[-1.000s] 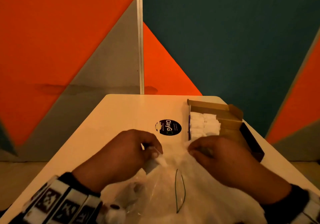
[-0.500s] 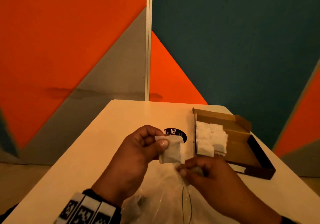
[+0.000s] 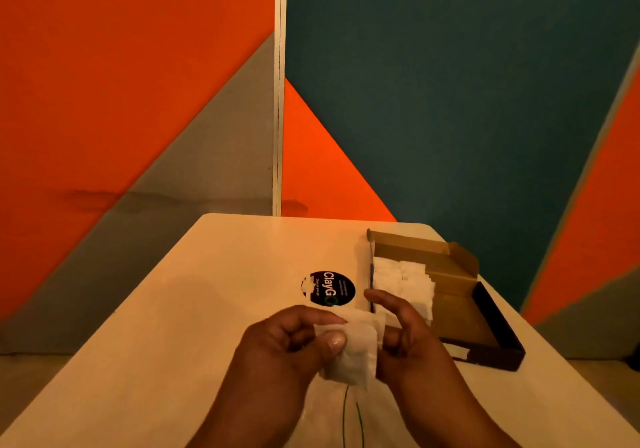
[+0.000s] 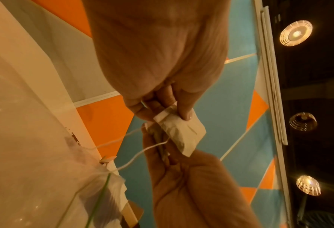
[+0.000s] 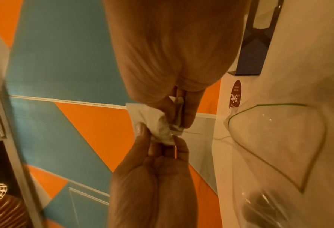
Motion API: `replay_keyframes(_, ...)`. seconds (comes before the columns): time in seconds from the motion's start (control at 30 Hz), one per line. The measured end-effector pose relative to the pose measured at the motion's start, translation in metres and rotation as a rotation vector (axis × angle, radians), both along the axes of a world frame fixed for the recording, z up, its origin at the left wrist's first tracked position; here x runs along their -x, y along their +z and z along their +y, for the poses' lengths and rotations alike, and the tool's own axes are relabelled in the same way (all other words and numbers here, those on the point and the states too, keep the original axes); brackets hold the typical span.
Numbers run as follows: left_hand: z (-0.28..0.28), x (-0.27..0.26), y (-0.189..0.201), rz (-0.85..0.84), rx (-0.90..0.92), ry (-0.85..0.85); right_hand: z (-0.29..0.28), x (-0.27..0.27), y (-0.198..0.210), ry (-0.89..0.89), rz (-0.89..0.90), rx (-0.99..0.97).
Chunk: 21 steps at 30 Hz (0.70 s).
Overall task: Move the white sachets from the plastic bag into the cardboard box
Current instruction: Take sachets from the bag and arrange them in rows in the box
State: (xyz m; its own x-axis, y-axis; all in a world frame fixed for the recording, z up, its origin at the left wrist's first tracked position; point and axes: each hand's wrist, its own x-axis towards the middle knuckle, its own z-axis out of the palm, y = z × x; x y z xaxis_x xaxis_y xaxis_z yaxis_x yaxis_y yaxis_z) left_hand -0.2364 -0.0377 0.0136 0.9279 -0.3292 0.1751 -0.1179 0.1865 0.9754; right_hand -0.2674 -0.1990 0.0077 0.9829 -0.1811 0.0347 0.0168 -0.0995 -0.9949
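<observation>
A: Where is the sachet, and which way does it lie?

B: A white sachet (image 3: 351, 347) hangs above the near middle of the counter (image 3: 207, 291), pinched by the left hand (image 3: 277, 347) between thumb and curled fingers. It is nearly square, with its flat face toward the head camera and one edge pointing down to the plastic bag (image 3: 332, 420). A thin white string (image 4: 135, 157) trails from it toward the bag.

A: And the right hand?

B: The right hand (image 3: 408, 343) meets the sachet's right side; in the wrist views its thumb and fingers pinch a second folded sachet (image 4: 161, 148) just beside the first. So both grips are closed on paper, neither spread wide.

A: The box?

B: The cardboard box (image 3: 460, 312) lies open along the right edge of the counter, its long axis running from near edge to far edge, with white sachets (image 3: 401, 281) stacked in its far left part.

A: Surroundings?

B: The counter is pale and smooth, with a round black sticker (image 3: 329, 288) left of the box. Behind it stand wall panels (image 3: 450, 101) in orange, grey and teal. Round ceiling lights (image 4: 296, 33) glow overhead. The hands themselves hide the box's near left corner.
</observation>
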Motion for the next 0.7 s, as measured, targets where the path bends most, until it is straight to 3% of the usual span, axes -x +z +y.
replay_keyframes(0.3, -0.013, -0.004, -0.014, -0.187, -0.261, 0.233, 0.005, 0.000, -0.005, 0.038, 0.029, -0.027)
replay_keyframes(0.43, -0.013, -0.005, -0.014, -0.117, -0.187, 0.153, 0.006, 0.004, -0.005, 0.046, 0.009, 0.005)
replay_keyframes(0.7, -0.012, -0.004, -0.014, -0.100, -0.050, 0.202, 0.011, 0.013, -0.007, -0.041, 0.037, 0.145)
